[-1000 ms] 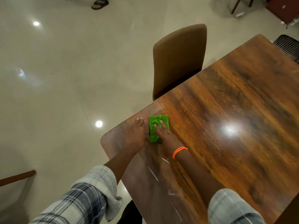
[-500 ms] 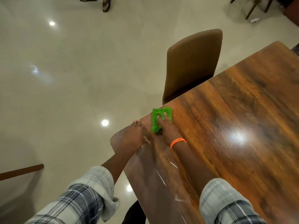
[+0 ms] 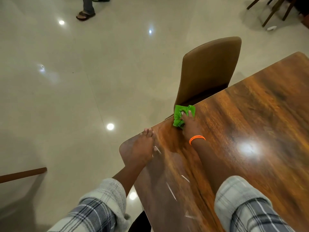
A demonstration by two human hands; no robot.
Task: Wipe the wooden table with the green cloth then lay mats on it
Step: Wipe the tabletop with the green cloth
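Since the earlier frames, the crumpled bright green cloth [image 3: 183,115] has been pushed farther along the table edge, away from the rounded near corner and up beside the chair. It is now seen just right of the frame's centre, at the left edge of the glossy dark-grained wooden table [image 3: 250,139], slightly overhanging that edge. It is pressed down by the right hand [image 3: 189,125], whose fingers are laid over the cloth with the tips dug into its folds; an orange braided band [image 3: 197,139] is worn at that wrist. The left hand [image 3: 143,148] is laid flat on the table's rounded corner, below and left of the cloth, fingers straight and together, nothing held. Plaid sleeves [image 3: 247,210] are seen along the bottom of the frame. A brown padded chair [image 3: 209,71] is tucked against the table edge just above the cloth. In the upper left, a sandalled foot [image 3: 85,15] is seen on the pale shiny tiled floor [image 3: 66,97]
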